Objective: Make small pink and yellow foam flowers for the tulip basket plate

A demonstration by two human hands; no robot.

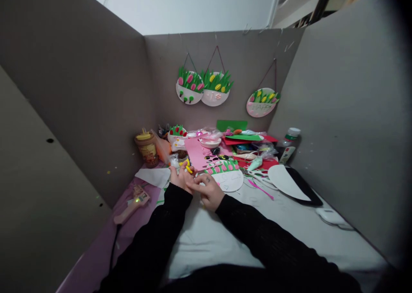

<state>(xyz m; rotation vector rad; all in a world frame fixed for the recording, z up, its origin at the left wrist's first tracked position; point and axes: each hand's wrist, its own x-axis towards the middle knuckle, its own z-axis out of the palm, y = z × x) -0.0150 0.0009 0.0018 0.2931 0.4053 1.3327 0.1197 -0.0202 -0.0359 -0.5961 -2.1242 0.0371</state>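
Observation:
My left hand (180, 179) is turned palm up above the table, its fingers apart. The fingertips of my right hand (208, 192) rest on the left palm, with the index finger stretched out and the others partly bent. Any small piece between them is too hidden to make out. Just beyond the left fingers is a yellow thing (189, 167), partly covered. To the right of my hands lies a white half-round plate decoration (230, 181) with pink tulips and green leaves along its upper edge.
A pink corded tool (131, 207) with a lit spot lies left. Behind are a brown cup (147, 149), pink paper (196, 153) and a dark bottle (287, 147). At right are scissors (262, 179) and a white half-disc (286, 181). Flower plates (215, 98) hang on the grey partition.

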